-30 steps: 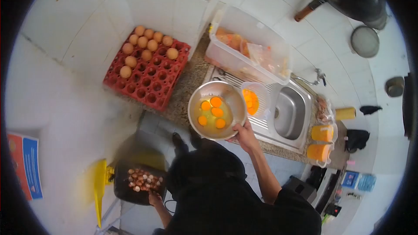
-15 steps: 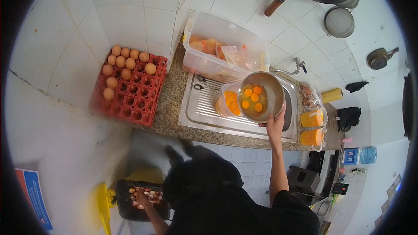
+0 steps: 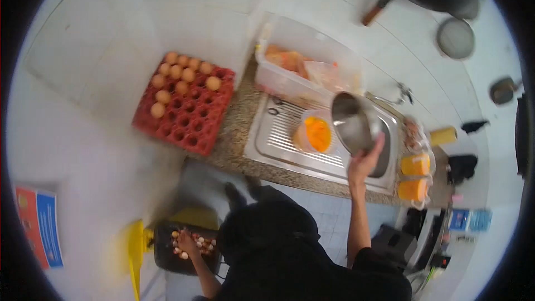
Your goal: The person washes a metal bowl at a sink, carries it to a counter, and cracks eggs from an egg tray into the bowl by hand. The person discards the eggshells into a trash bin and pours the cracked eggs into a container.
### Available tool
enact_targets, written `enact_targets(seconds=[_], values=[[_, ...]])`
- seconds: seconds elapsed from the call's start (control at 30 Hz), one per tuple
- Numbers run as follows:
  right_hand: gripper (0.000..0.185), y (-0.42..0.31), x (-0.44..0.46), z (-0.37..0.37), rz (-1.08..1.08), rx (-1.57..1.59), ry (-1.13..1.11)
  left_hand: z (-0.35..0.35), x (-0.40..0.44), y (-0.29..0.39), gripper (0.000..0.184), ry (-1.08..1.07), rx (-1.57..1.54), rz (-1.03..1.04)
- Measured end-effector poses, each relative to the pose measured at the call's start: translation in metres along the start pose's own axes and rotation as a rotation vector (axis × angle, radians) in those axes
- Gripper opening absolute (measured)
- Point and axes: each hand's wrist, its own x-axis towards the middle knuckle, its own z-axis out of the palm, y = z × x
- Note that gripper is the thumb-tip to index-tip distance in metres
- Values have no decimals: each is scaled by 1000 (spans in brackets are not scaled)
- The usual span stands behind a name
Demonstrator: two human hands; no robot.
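My right hand (image 3: 363,166) grips the metal bowl (image 3: 352,122) by its rim. The bowl is tilted on its side beside the clear plastic container (image 3: 304,136), and no yolks show in it. Orange yolks (image 3: 318,134) fill much of that container, which stands on the ribbed drainboard (image 3: 278,136). Down at the lower left, my left hand (image 3: 188,242) is over the eggshells (image 3: 204,243) in a dark bin (image 3: 167,260); its fingers are blurred among the shells.
A red tray (image 3: 192,125) with several brown eggs lies left of the sink (image 3: 384,153). Behind the drainboard stands a large clear tub (image 3: 306,86) of bagged food. Two jugs of orange liquid (image 3: 415,164) are at the right. A faucet (image 3: 402,95) projects over the sink.
The bowl has moved right, past the container, and tipped over; its yolks are out of sight and the container looks fuller. My left hand went from the bin's edge to over the shells.
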Motion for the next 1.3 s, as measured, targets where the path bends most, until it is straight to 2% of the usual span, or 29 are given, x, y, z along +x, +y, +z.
enact_targets(seconds=[0.03, 0.1, 0.17, 0.2, 0.27, 0.3, 0.37, 0.43, 0.47, 0.53, 0.6, 0.7, 0.73, 0.83, 0.9, 0.93, 1.0, 1.03, 1.13, 1.23, 1.3], values=[[74, -5, 1, -4, 68, -30, 45, 9, -4, 30, 42, 17, -116, -92], [72, 19, -15, 9, 468, 556, 82, 31, -5, 112, 38, 56, -365, -218], [72, -18, -13, 9, 703, 921, -17, 51, 5, 188, 40, 49, -512, -235], [71, -26, -18, 12, 721, 946, -93, 63, 12, 227, 43, 42, -558, -221], [69, -37, -32, 31, 746, 982, -236, 83, 34, 284, 43, -36, -322, -66], [68, -39, -47, 54, 754, 993, -305, 97, 32, 334, 44, -11, -405, 0], [61, -54, -81, 97, 744, 1025, -435, 119, 66, 376, 35, 70, -89, 320], [56, -89, -95, 120, 875, 1061, -675, 133, 66, 460, 23, 188, -8, 526], [55, -100, -103, 132, 892, 1103, -683, 142, 82, 478, 23, 209, 41, 638], [53, -102, -117, 162, 904, 1184, -747, 155, 114, 498, 35, 225, 196, 814], [50, -97, -128, 179, 897, 1258, -856, 161, 136, 509, 47, 204, 414, 939], [48, -100, -128, 186, 935, 1264, -955, 166, 132, 530, 57, 147, 438, 838], [46, -97, -129, 190, 945, 1176, -1006, 170, 131, 539, 58, 116, 445, 854], [50, -92, -124, 193, 886, 1117, -1121, 183, 135, 551, 55, 60, 525, 851], [54, -91, -116, 179, 805, 942, -1055, 195, 150, 559, 47, 103, 639, 799], [56, -91, -112, 175, 758, 857, -1019, 199, 159, 566, 40, 51, 705, 752], [60, -76, -117, 176, 377, 715, -714, 203, 172, 574, 27, -52, 836, 650], [61, -69, -121, 179, 194, 639, -560, 206, 174, 573, 24, -29, 830, 663], [61, -100, -85, 139, 310, 752, -608, 206, 176, 573, 21, -18, 835, 703], [57, -107, -70, 140, 93, 714, -505, 197, 158, 583, 26, -72, 850, 763], [52, -116, -61, 138, 57, 734, -485, 195, 149, 588, 28, -44, 857, 851]])
